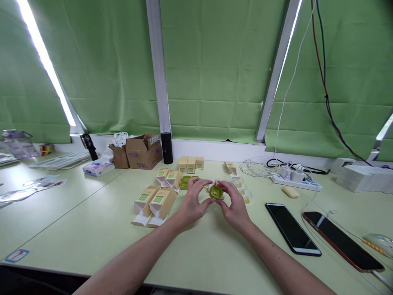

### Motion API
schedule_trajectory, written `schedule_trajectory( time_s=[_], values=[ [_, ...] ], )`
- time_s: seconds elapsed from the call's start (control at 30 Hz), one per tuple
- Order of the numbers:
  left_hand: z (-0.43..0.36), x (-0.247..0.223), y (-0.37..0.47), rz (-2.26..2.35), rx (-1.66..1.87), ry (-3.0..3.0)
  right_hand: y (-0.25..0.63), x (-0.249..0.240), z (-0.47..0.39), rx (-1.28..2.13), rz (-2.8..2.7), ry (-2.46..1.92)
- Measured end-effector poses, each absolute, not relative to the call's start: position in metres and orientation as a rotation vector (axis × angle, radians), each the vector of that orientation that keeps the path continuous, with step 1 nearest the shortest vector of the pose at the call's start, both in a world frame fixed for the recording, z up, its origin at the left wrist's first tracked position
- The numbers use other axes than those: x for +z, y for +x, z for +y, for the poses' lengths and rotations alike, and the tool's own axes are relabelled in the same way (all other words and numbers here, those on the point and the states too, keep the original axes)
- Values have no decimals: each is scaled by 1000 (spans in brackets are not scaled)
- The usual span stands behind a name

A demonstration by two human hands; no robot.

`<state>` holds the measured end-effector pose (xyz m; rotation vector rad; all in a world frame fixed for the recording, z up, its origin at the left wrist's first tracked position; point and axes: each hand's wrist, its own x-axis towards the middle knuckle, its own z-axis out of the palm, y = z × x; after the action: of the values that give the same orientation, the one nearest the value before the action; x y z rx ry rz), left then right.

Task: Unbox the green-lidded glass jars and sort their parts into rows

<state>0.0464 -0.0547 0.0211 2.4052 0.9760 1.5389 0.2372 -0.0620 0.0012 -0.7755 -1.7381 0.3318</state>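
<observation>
Between the left hand (195, 200) and the right hand (236, 205), a small green container (216, 191) is grasped at its sides by both hands' fingers, over the worktop (221, 254). Leftward are cardboard boxes (162, 203); rightward, clear plastic pieces (243, 191), then two dark-screened phones (293, 229).

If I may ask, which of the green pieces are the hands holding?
The green piece gripped between left hand and right hand; the other green pieces sit beyond, on the table.

1 head view, forward and down
</observation>
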Motion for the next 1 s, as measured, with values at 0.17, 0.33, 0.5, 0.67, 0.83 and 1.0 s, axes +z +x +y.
schedule_trajectory(
  time_s=[0.17,0.33,0.5,0.67,0.83,1.0],
  values=[
    [-52,18,47,958,1487,2431,240,5,-64,156,-1859,-739],
    [-50,18,46,941,1484,2445,242,6,-65,110,-1888,-742],
    [-50,18,47,967,1506,2481,242,10,-69,111,-1903,-722],
    [-52,18,48,1022,1549,2518,243,13,-72,-8,-1849,-717],
    [-56,16,49,1016,1578,2608,243,13,-69,-227,-1799,-773],
    [-62,16,51,1006,1541,2732,242,11,-68,-307,-1822,-816]
  ],
)
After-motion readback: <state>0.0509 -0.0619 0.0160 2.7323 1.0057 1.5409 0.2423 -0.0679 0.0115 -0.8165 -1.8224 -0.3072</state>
